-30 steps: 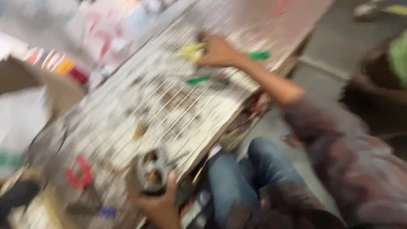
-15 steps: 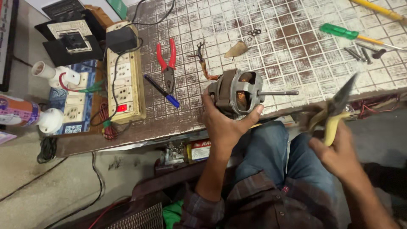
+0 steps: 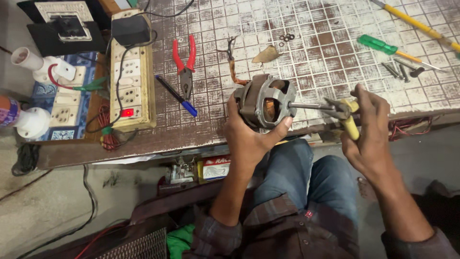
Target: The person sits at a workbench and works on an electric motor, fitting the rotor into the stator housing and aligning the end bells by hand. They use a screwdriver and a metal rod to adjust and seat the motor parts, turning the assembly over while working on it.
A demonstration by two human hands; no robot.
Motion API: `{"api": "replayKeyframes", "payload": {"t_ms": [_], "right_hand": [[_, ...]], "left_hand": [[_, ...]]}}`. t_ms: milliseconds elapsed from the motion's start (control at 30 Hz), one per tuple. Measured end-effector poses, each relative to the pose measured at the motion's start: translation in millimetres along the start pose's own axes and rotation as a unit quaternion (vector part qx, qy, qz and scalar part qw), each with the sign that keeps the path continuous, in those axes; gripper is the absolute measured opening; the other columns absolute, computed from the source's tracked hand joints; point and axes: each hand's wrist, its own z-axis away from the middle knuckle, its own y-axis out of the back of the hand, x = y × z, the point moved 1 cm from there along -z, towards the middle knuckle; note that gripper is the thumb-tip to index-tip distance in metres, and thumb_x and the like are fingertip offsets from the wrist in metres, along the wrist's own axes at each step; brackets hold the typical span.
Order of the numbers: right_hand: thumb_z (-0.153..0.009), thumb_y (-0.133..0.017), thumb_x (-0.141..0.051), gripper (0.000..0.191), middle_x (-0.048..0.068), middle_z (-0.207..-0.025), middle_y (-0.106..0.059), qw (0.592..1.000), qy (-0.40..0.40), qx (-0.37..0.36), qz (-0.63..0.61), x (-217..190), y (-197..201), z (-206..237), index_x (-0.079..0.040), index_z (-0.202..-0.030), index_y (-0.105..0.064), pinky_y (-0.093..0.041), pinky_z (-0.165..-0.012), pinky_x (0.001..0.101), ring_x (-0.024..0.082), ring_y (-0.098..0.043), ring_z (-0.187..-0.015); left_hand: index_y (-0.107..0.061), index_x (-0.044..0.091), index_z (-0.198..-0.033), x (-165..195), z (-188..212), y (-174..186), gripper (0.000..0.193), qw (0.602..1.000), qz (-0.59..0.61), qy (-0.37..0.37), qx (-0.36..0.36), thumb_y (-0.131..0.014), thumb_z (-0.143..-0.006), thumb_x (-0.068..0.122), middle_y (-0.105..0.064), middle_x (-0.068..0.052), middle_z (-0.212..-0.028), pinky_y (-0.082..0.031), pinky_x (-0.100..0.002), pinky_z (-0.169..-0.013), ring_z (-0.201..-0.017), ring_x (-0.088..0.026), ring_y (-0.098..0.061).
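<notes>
A: What's in the L hand (image 3: 247,136)?

B: Small electric motor (image 3: 264,100), grey metal housing w/ open windows, copper-coloured windings visible inside. Fingers wrapped round the back, thumb pressed on the front rim. It's held over the near edge of the workbench (image 3: 306,62), above the person's lap in blue jeans.

A: And the R hand (image 3: 369,132)?

B: Closed round yellow-handled pliers (image 3: 344,115). Metal tips sit at the end of the motor's thin steel shaft (image 3: 309,105), which sticks out horizontally to the right. Can't tell if the tips actually bite it.

A: Bench surface?

B: Grid of small squares, white paint worn off to brown in patches, rough looking. On it: red-handled pliers (image 3: 184,62), blue-capped pen (image 3: 176,95) just beside them, green-handled screwdriver (image 3: 385,48) top right, long yellow rod-like tool (image 3: 417,24) beyond it, a few dark screws (image 3: 400,71) near the screwdriver, small black washers (image 3: 287,37).

A: Left side?

B: Cream wooden switchboard (image 3: 130,91) w/ sockets, one red light lit, black plug and cables on top. Further left, white lamp holders (image 3: 28,60) and a 2nd socket board on a blue patterned base.
</notes>
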Motion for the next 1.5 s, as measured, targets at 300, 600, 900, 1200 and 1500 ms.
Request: {"api": "replayKeyframes", "payload": {"t_ms": [300, 600, 900, 1200, 1500], "right_hand": [[-0.080, -0.065, 0.008, 0.062, 0.020, -0.130, -0.053, 0.983, 0.152, 0.042, 0.092, 13, 3, -38, -0.005, -0.139, -0.050, -0.041, -0.105, 0.0465, 0.037, -0.051, -0.123], [-0.066, -0.066, -0.002, 0.064, 0.023, -0.115, -0.054, 0.991, 0.099, -0.001, 0.093, 4, 6, -20, -0.001, -0.128, -0.050, -0.045, -0.092, 0.0506, 0.042, -0.054, -0.105], [-0.071, -0.064, -0.002, 0.061, 0.009, -0.101, -0.055, 0.931, -0.276, 0.001, -0.240, -26, -46, 86, -0.003, -0.129, -0.043, -0.051, -0.073, 0.0323, 0.020, -0.058, -0.087], [-0.067, -0.057, -0.005, 0.067, 0.011, -0.111, -0.054, 0.977, -0.112, 0.013, -0.181, -11, -33, 80, 0.000, -0.132, -0.041, -0.046, -0.088, 0.0379, 0.023, -0.054, -0.101], [-0.067, -0.088, -0.037, 0.060, 0.019, -0.094, -0.064, 0.885, 0.379, -0.019, 0.269, 24, 54, -64, -0.004, -0.111, -0.064, -0.041, -0.055, 0.0426, 0.030, -0.058, -0.072]], "left_hand": [[-0.045, -0.005, -0.144, -4, -3, 3, 0.099, 1.000, 0.002, 0.013, -0.012, -0.090, -0.072, 0.045, -0.072, -0.020, -0.119, -0.063, -0.039, -0.091, -0.106, -0.029, -0.077], [-0.045, -0.006, -0.143, -4, 1, 1, 0.100, 1.000, -0.021, 0.021, 0.004, -0.090, -0.070, 0.045, -0.073, -0.020, -0.116, -0.063, -0.040, -0.089, -0.104, -0.030, -0.078], [-0.041, -0.002, -0.149, -3, 22, -14, 0.107, 0.997, -0.053, -0.043, 0.042, -0.094, -0.069, 0.046, -0.071, -0.020, -0.122, -0.064, -0.040, -0.094, -0.107, -0.031, -0.077], [-0.039, -0.002, -0.150, -3, 22, -5, 0.110, 0.998, -0.034, -0.054, -0.003, -0.094, -0.068, 0.045, -0.071, -0.019, -0.125, -0.065, -0.037, -0.096, -0.111, -0.027, -0.077], [-0.057, 0.000, -0.143, -2, -3, 22, 0.086, 0.986, 0.101, 0.037, -0.129, -0.090, -0.073, 0.040, -0.077, -0.012, -0.122, -0.061, -0.034, -0.099, -0.110, -0.020, -0.077]]}}
